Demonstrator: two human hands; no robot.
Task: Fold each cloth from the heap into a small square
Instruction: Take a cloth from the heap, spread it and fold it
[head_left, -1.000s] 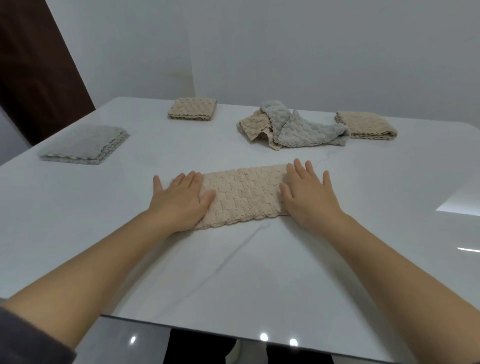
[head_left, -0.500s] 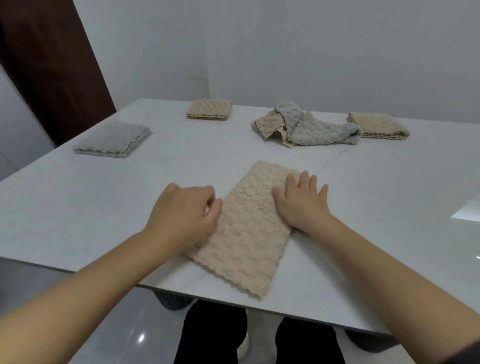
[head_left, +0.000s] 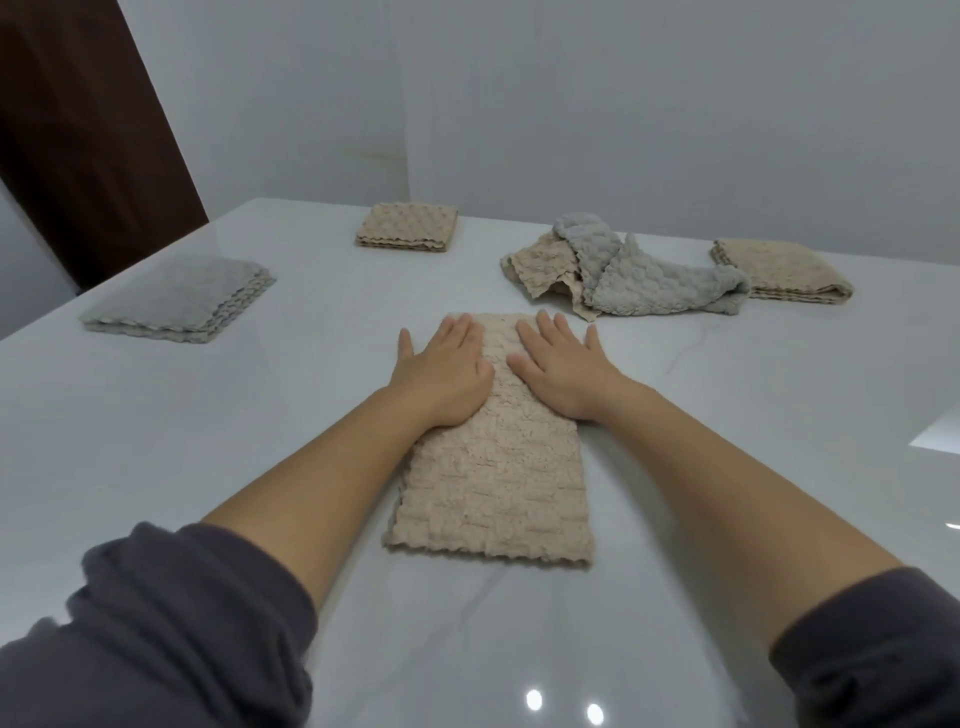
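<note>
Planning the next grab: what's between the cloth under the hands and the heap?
Nothing: the head view shows only a narrow stretch of bare table between the beige cloth and the heap.

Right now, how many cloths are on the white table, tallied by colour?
Beige textured cloths: 4 (long beige folded strip, crumpled beige heap cloth, far-centre beige folded square, far-right beige folded square)
Grey textured cloths: 2 (crumpled grey heap cloth, left grey folded square)
Total: 6
</note>
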